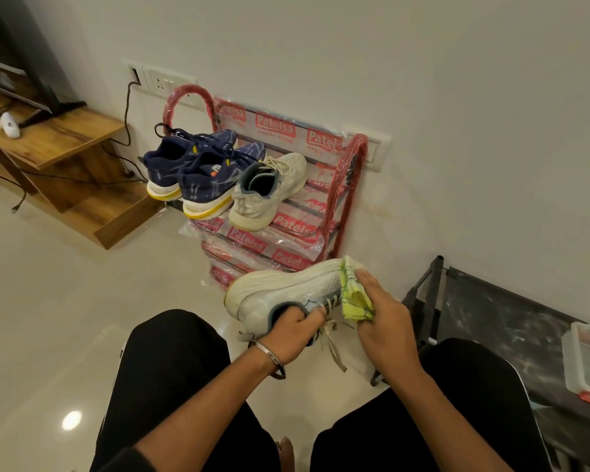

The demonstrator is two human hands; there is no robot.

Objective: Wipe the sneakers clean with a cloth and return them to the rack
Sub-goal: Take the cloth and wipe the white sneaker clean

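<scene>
a glossy pale tiled floor [65, 301] and a plain white wall are seen behind a red metal rack [341, 185], its shelves wrapped in crinkled printed plastic. on the top shelf a pair of navy mesh sneakers [198, 172] with white and yellow soles is set left of one white knit sneaker [269, 192]. nearer, the other white sneaker [286, 291] is held on its side, sole turned far-left, by the left hand [293, 335], whose fingers are hooked inside the collar. a folded yellow-green cloth [353, 298] is gripped by the right hand [385, 328] and pressed against the toe.
</scene>
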